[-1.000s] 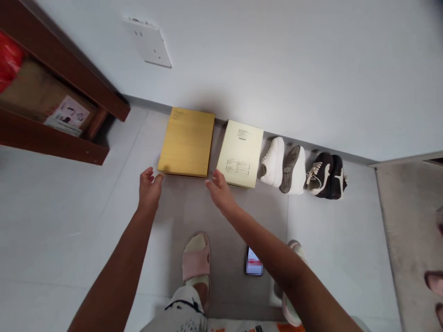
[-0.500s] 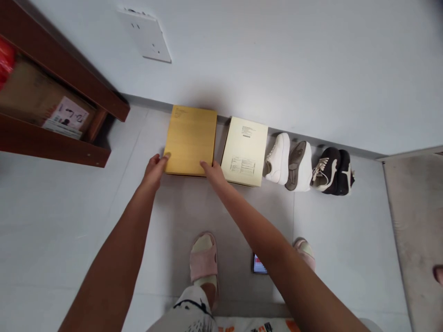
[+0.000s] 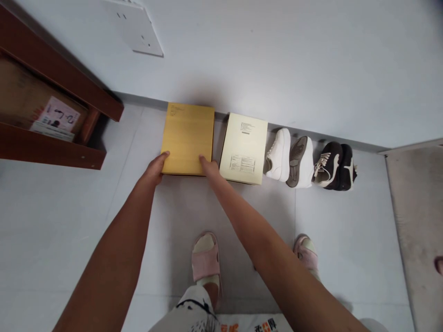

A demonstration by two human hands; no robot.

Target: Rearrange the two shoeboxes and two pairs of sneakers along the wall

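Observation:
A yellow shoebox (image 3: 188,133) lies on the floor against the wall. My left hand (image 3: 156,169) grips its front left corner, thumb on the lid and fingers down the side. At the front right, my right hand (image 3: 209,167) has its thumb on the lid; its other fingers are mostly hidden between the boxes. Just right of it lies a cream shoebox (image 3: 245,147) with printed labels. Beyond that are a pair of white shoes (image 3: 282,154), one turned on its side with the grey sole showing, and a pair of black shoes (image 3: 330,166).
A dark red wooden frame (image 3: 86,154) holding a cardboard box (image 3: 26,94) stands at the left. A socket plate (image 3: 140,30) is on the wall above. My feet in pink slippers (image 3: 206,263) are on the tiled floor. At the right edge, the floor changes to a brownish surface (image 3: 418,198).
My left hand has closed in around the yellow shoebox's left side. The view has shifted slightly, and the phone on the floor is now hidden behind my right arm.

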